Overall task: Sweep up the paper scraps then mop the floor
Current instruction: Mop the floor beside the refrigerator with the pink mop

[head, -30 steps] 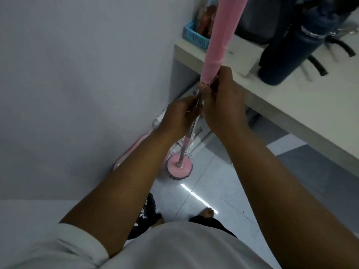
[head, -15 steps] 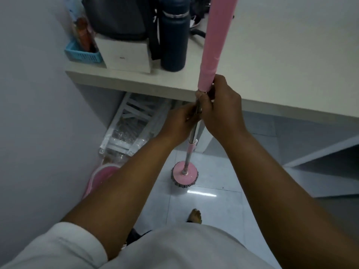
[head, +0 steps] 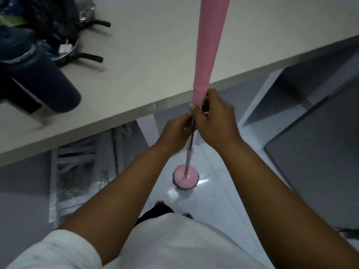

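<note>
Camera has swung right since half a second ago: blue basket and pink tub by the wall are out of frame, and the bottle and bag sit further left. Both hands are at the same spot on the pole as before, and the mop head is on the same patch of tile.

White tiled floor (head: 204, 206) fills the lower middle, glossy, with a light glare near the mop head. Pale surface (head: 155, 55) runs across the top half. Grey panel (head: 320, 152) lies at right beside the surface's leg. Metal rack (head: 77, 171) wrapped in clear plastic lies flat on the floor under the surface.

Mop (head: 191, 141) stands near upright just in front of the surface edge. Its pink sleeve (head: 209, 45) runs off the top of frame, a bare metal shaft (head: 189, 152) shows below the hands, and the round pink mop head (head: 185, 176) with a grey fringe rests on the floor just ahead of the bare toes (head: 161, 202).

Right hand (head: 215, 121) has a closed grip round the bottom end of the pink sleeve. Left hand (head: 174, 133), just below and touching it, grips the shaft.

On the surface at left: dark bag (head: 44, 16), dark blue bottle (head: 38, 74) with its lid on, contents hidden, and pans with black handles (head: 91, 58). White tag (head: 65, 48) in a pan is too blurred to read.
</note>
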The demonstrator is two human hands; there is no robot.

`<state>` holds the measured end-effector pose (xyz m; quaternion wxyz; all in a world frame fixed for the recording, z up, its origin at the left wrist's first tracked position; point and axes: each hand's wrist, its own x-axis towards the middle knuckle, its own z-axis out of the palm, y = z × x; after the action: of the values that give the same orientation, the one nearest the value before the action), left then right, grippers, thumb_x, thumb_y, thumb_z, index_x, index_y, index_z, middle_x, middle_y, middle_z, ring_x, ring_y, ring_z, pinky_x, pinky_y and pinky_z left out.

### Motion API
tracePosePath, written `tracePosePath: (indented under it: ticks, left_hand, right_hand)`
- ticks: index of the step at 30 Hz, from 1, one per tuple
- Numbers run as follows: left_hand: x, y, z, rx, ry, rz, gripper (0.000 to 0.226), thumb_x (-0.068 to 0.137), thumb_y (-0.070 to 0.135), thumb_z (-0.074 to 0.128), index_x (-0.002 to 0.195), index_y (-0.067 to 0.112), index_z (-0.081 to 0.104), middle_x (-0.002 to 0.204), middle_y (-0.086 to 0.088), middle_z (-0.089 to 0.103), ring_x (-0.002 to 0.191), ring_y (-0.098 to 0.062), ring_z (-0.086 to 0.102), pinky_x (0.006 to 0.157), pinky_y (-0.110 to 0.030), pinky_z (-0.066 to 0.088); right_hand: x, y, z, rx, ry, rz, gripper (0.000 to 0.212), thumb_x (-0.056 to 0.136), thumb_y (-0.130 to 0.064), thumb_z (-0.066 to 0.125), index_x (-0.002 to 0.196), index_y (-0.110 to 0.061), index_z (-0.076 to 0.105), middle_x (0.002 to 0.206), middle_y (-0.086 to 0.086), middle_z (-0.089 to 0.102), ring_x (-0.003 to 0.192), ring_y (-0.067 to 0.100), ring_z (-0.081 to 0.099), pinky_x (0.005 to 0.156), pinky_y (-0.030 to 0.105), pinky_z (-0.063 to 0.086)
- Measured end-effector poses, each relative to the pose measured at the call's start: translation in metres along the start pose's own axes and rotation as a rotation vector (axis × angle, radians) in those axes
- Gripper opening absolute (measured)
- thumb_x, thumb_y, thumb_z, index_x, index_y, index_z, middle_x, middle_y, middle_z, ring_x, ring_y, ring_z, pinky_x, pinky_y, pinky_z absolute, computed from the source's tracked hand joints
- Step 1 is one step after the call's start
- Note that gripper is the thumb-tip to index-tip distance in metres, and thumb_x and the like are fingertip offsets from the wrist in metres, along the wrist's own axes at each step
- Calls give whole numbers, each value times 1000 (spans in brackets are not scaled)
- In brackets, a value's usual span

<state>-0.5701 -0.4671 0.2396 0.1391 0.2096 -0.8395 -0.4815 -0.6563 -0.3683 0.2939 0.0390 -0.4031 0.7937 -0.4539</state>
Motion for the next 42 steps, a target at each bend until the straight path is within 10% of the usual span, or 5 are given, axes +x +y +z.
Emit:
tracePosePath:
  ticks: [10, 21, 31, 37, 42]
  left_hand:
    - [102, 22, 84, 45, -499, 147, 20, 98, 12, 60, 117, 7, 66, 114, -7, 70, 108, -22, 66, 98, -37, 52]
    - [128, 50, 193, 124, -998, 410, 22, 99, 26, 58, 116, 16, 69, 112, 1, 72, 98, -15, 65, 97, -38, 53]
    - [79, 57, 249, 32, -1055, 459, 28, 95, 19, 63, 123, 17, 66, 106, 8, 70, 91, -4, 61, 76, 0, 42]
    - [63, 61, 270, 43, -1171, 494, 38, 96, 26, 58, 132, 12, 57, 121, -3, 68, 110, -19, 64, 96, -33, 52]
    - [68, 57, 277, 113, -1110, 624, 29, 97, 16, 57, 123, 4, 59, 112, -8, 70, 102, -23, 67, 82, -23, 50]
  right_hand:
    - [9, 61, -64, -163, 328, 356, 24, 94, -44, 55, 105, -23, 56, 92, -9, 61, 83, 3, 59, 66, 5, 39]
    - [-49, 78, -106, -307, 706, 791, 29, 93, -39, 60, 109, -15, 60, 92, -3, 67, 81, 9, 62, 70, 2, 39]
    - [-113, 97, -111, -285, 786, 982, 33, 90, -39, 63, 115, -18, 59, 105, -4, 69, 91, 8, 63, 69, 0, 33]
    - [-129, 97, -128, -230, 895, 946, 43, 79, -47, 73, 113, -23, 61, 87, -18, 60, 73, -8, 57, 59, -6, 37]
    - [-126, 102, -143, -273, 834, 909, 33, 76, -31, 74, 105, -18, 64, 81, -12, 61, 67, -9, 55, 57, -6, 36]
